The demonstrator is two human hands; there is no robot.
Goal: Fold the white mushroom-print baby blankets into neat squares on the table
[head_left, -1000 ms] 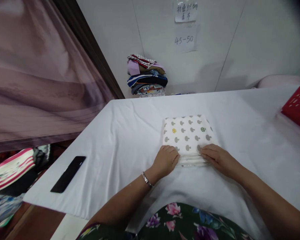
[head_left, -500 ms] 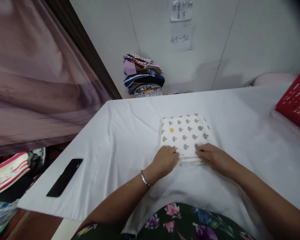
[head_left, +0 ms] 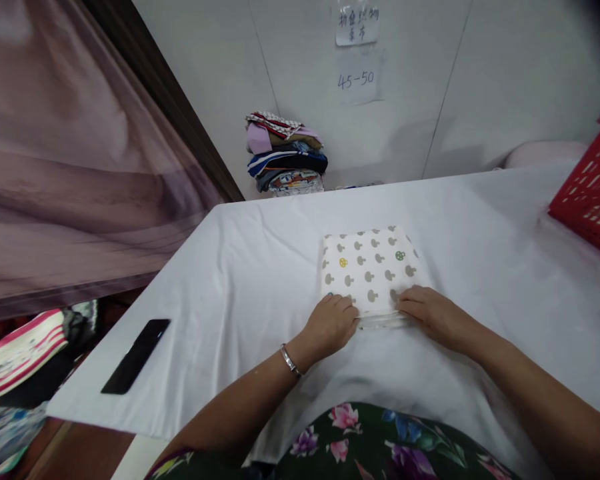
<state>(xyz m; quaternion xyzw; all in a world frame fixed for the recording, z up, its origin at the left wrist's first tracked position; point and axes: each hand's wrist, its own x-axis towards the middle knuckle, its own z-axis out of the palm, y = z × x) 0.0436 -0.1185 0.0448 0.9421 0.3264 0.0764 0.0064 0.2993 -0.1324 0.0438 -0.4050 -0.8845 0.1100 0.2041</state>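
Note:
A white cloth (head_left: 369, 267) with grey mushroom prints, plus one yellow and one green, lies folded into a thick square on the white-covered table (head_left: 260, 267). At its near left corner, my left hand (head_left: 333, 321) is closed on the edge, fingers on top. My right hand (head_left: 427, 312) grips the near right corner the same way. Between the hands, stacked layers show along the near edge. Both thumbs are mostly hidden.
A black phone (head_left: 136, 357) lies at the table's left side. At the right stands a red plastic basket (head_left: 593, 193). Folded fabrics (head_left: 287, 153) are piled beyond the far edge, by the wall. A pinkish curtain (head_left: 80, 153) hangs at left.
The camera view has shifted slightly. My right fingers have moved a little to the right along the cloth's near edge; my left hand keeps its place.

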